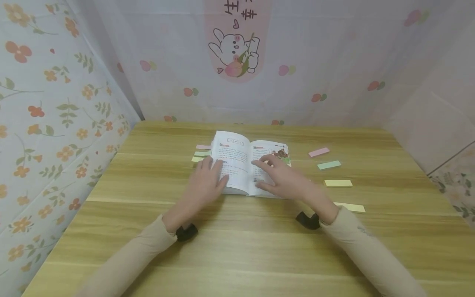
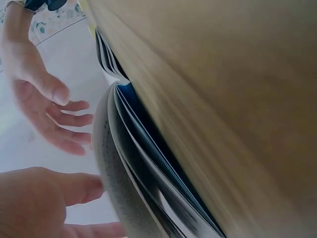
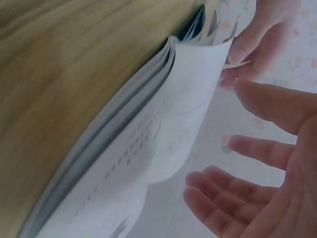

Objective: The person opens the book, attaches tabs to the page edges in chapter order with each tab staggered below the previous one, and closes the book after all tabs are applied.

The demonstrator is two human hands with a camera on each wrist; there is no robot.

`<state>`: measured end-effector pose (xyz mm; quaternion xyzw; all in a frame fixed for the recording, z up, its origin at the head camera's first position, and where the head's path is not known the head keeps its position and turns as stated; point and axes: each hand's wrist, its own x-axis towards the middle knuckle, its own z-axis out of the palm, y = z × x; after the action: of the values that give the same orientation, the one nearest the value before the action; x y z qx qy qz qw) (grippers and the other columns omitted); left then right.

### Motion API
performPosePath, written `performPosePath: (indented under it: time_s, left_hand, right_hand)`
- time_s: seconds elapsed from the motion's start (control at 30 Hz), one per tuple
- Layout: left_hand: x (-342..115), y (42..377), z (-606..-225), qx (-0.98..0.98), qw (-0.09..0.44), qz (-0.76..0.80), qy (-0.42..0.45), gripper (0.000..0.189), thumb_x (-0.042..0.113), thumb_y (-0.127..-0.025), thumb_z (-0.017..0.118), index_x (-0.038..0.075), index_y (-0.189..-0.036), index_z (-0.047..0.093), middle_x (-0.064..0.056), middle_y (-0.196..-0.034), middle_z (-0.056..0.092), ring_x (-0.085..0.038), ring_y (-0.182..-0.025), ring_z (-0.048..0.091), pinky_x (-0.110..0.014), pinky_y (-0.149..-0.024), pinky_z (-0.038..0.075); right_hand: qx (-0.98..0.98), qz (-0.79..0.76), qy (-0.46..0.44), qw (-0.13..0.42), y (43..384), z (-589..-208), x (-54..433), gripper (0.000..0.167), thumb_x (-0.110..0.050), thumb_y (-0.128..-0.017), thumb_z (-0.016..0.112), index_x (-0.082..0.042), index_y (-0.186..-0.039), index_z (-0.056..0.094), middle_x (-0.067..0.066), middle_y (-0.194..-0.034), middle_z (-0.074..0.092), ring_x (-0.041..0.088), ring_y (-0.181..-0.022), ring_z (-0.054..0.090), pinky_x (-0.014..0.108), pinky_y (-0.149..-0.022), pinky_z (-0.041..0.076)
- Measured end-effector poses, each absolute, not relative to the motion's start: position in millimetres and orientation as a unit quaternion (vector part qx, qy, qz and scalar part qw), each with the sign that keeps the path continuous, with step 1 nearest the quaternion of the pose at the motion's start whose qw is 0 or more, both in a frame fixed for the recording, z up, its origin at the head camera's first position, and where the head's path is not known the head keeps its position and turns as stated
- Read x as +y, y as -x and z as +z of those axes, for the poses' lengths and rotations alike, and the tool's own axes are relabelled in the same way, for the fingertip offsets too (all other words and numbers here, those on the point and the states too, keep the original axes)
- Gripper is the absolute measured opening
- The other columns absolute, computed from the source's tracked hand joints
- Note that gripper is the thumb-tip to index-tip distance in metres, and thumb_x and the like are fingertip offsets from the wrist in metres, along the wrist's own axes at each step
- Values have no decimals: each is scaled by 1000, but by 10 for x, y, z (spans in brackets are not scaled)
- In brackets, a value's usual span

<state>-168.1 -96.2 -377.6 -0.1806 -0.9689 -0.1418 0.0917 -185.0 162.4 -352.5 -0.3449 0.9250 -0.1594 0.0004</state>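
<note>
An open book with printed text lies on the wooden table, a colour picture on its right page. My left hand rests at the left page's outer edge, thumb and index finger touching the paper; in the left wrist view the thumb meets the curved page. Over the right page hovers my right hand, fingers spread and loosely bent, holding nothing. The right wrist view shows that hand apart from the paper. Pink, green and yellow strips show beside the book's left edge, partly covered.
Right of the book, a pink strip, a green strip and a yellow strip lie on the table. Another yellow strip is partly behind the right forearm. Patterned curtains hang behind and at the left.
</note>
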Motion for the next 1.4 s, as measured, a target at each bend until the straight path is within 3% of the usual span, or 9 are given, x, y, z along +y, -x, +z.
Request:
performPosePath:
  time_s: [0.17,0.37,0.47,0.6,0.9,1.2,1.27,1.4]
  left_hand:
    - [-1081,1652,-3791,-973,65,-141,172,54,34,-101,59,-4,-140,51,-34,-133,51,-47,-119,52,-56,-100,47]
    - [-1224,1634,-3788,-975,25,-161,154,47,32,-102,60,-3,-131,52,-33,-132,53,-47,-123,52,-57,-101,45]
    - [-1282,1606,-3767,-975,-3,-172,138,50,32,-102,59,-2,-137,50,-32,-131,54,-45,-121,52,-57,-98,46]
    - [-1333,1574,-3743,-976,-31,-172,128,54,32,-102,58,-2,-143,48,-30,-130,54,-43,-118,54,-57,-95,49]
    - [-1371,1611,-3751,-974,-51,-189,118,50,31,-101,60,-5,-134,54,-27,-123,55,-35,-102,55,-49,-85,51]
    - [-1391,1655,-3743,-970,-61,-206,114,54,31,-102,57,-7,-140,51,-30,-133,54,-39,-116,55,-53,-96,49]
    - [-1396,1668,-3751,-968,-58,-214,115,51,31,-102,57,-7,-136,54,-28,-129,57,-37,-111,57,-51,-92,50]
    - [-1405,1696,-3763,-961,-54,-245,118,35,27,-103,57,-3,-119,62,-16,-98,63,-25,-79,58,-38,-65,51]
  right_hand:
    - [921,-155,355,25,1836,-3571,1454,66,-34,-93,74,-10,-149,48,16,-135,51,26,-104,58,41,-88,53]
    - [920,-143,359,61,1831,-3624,1247,69,-33,-92,76,-12,-150,46,16,-138,50,25,-107,57,40,-91,52]
    - [918,-130,368,67,1836,-3652,1166,67,-31,-91,77,-13,-148,47,18,-138,49,26,-107,58,41,-92,53]
    - [918,-113,375,64,1839,-3670,1089,65,-27,-90,78,-14,-146,47,20,-140,46,30,-109,57,45,-89,54]
    - [926,-89,367,24,1815,-3711,995,58,-20,-88,78,-14,-140,53,20,-136,47,33,-107,55,45,-80,56]
    - [926,-99,363,8,1829,-3706,984,52,-20,-88,79,-11,-135,59,21,-131,53,35,-103,58,45,-83,57]
    - [926,-107,362,8,1834,-3703,987,52,-20,-88,79,-10,-135,59,22,-129,54,34,-101,59,45,-83,57]
    - [925,-119,361,7,1845,-3712,998,54,-20,-86,79,-8,-135,60,21,-126,56,31,-98,59,42,-84,56]
